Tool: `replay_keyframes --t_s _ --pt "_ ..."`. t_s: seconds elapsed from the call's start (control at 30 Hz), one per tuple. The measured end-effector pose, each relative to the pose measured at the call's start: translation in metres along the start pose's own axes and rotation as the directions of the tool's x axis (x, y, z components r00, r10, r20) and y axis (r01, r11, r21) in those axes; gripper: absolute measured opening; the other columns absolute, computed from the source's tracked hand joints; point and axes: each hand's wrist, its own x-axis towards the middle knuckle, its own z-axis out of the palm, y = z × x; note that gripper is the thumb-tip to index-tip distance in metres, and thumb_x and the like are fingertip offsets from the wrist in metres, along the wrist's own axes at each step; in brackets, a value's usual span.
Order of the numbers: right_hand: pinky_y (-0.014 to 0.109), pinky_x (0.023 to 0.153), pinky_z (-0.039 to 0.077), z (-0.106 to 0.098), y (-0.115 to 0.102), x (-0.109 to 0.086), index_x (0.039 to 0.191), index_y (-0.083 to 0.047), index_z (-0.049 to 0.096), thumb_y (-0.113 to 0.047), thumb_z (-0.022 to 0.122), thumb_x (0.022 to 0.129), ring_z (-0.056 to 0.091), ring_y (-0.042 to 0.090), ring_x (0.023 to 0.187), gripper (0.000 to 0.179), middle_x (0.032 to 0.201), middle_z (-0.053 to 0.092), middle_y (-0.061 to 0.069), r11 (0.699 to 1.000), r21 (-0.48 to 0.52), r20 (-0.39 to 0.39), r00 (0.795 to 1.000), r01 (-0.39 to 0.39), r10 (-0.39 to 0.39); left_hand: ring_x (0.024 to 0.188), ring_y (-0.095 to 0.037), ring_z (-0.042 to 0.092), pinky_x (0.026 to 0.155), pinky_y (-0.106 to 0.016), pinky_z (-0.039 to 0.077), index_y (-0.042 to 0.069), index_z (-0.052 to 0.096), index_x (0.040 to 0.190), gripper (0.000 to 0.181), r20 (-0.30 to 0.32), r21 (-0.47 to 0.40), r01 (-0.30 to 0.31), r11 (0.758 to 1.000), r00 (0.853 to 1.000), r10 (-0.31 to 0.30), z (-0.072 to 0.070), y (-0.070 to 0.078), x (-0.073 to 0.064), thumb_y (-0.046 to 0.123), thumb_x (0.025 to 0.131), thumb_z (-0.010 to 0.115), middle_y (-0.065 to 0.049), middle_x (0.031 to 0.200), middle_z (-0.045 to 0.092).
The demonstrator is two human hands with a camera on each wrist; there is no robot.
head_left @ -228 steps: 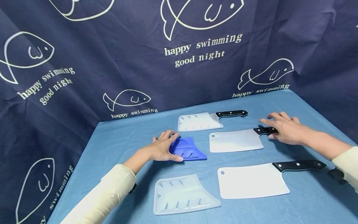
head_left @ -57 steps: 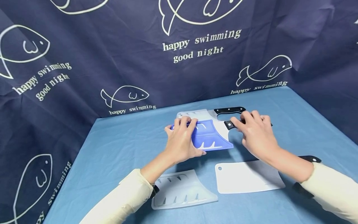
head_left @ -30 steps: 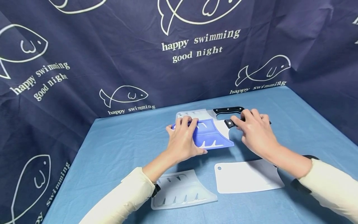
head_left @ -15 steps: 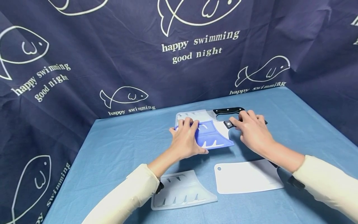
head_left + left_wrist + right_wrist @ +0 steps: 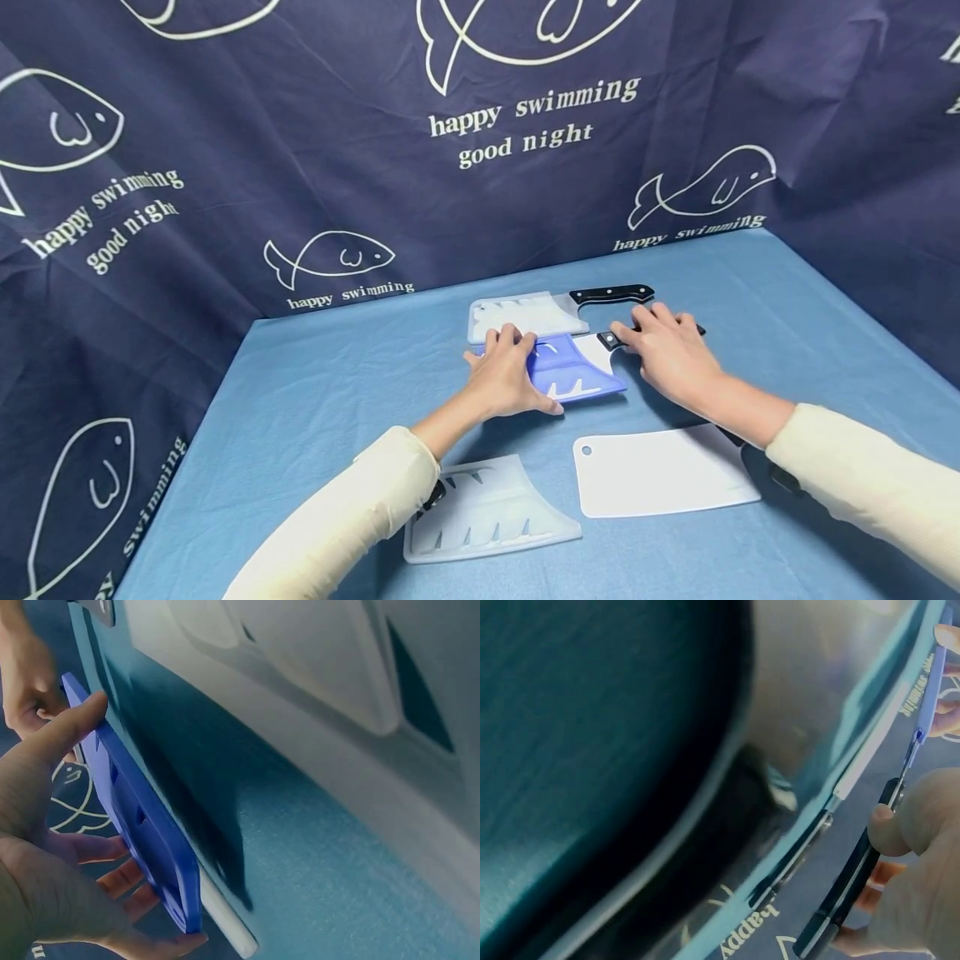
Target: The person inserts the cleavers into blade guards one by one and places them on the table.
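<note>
Cleaver [image 5: 597,353] now slid into blue cover [image 5: 562,367], near the worktop's [image 5: 337,392] back edge, my left hand [image 5: 508,377] half-open, pinching that cover, my right hand [image 5: 671,350] curled round the handle [image 5: 849,881]

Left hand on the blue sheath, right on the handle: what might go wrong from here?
The left hand grips the blue sheath by its edges; a slip might let the blade slide out. The right arm passes over part of the bare cleaver; dipping could nudge it. The covered cleaver behind looks close enough to knock.
</note>
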Motion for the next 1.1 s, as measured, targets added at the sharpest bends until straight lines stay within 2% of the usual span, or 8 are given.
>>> replay_keyframes --t_s 0.17,0.37,0.43,0.67,0.87,1.1 --pt "0.049 0.066 0.037 0.008 0.002 0.001 0.124 -0.007 0.063 -0.001 0.066 0.084 0.044 0.032 0.091 0.040 0.098 0.050 0.010 1.000 0.017 0.076 0.997 0.003 -0.004 0.118 -0.025 0.037 0.093 -0.071 0.029 0.015 0.050 0.140 0.106 0.056 -0.033 0.013 0.999 0.998 -0.011 0.006 -0.003 0.005 0.058 0.051 0.088 -0.006 0.126 0.045" --pt "0.062 0.075 0.042 0.015 0.002 0.001 0.127 -0.005 0.063 0.000 0.064 0.085 0.048 0.034 0.097 0.043 0.105 0.055 0.013 0.998 0.057 0.172 0.985 -0.033 0.022 0.121 -0.026 0.035 0.095 -0.070 0.027 0.014 0.050 0.140 0.103 0.129 -0.048 0.018 0.999 0.992 -0.011 0.013 -0.006 0.009 0.055 0.054 0.088 -0.007 0.128 0.044" --pt "0.064 0.076 0.042 0.016 0.002 0.002 0.127 -0.005 0.063 0.001 0.065 0.085 0.049 0.035 0.098 0.042 0.105 0.056 0.014 0.998 0.062 0.182 0.983 -0.033 0.021 0.122 -0.026 0.034 0.095 -0.069 0.027 0.013 0.048 0.141 0.104 0.148 -0.048 0.016 0.999 0.989 -0.009 0.012 -0.006 0.009 0.055 0.056 0.088 -0.007 0.128 0.043" --pt "0.056 0.070 0.043 0.017 0.004 0.004 0.126 -0.006 0.063 -0.001 0.066 0.085 0.049 0.034 0.098 0.042 0.105 0.055 0.013 0.998 0.066 0.198 0.980 -0.020 0.007 0.127 -0.028 0.029 0.097 -0.067 0.026 0.013 0.039 0.146 0.106 0.192 -0.025 0.011 1.000 0.981 -0.006 0.012 -0.006 0.006 0.060 0.061 0.083 -0.008 0.134 0.038" --pt "0.058 0.073 0.043 0.014 0.004 0.003 0.127 -0.007 0.063 -0.001 0.068 0.083 0.048 0.034 0.101 0.045 0.107 0.054 0.012 0.997 0.077 0.215 0.977 -0.022 0.005 0.127 -0.027 0.030 0.097 -0.064 0.027 0.014 0.038 0.147 0.107 0.190 -0.018 0.019 1.000 0.982 -0.015 0.012 -0.006 0.004 0.061 0.062 0.082 -0.008 0.136 0.037" --pt "0.054 0.070 0.043 0.014 0.004 0.004 0.126 -0.008 0.064 -0.003 0.067 0.086 0.048 0.032 0.096 0.040 0.103 0.054 0.012 0.997 0.081 0.209 0.978 -0.020 0.003 0.127 -0.026 0.030 0.098 -0.063 0.028 0.015 0.039 0.147 0.106 0.194 -0.010 0.027 1.000 0.981 -0.024 0.012 -0.006 0.004 0.061 0.061 0.082 -0.007 0.137 0.036"
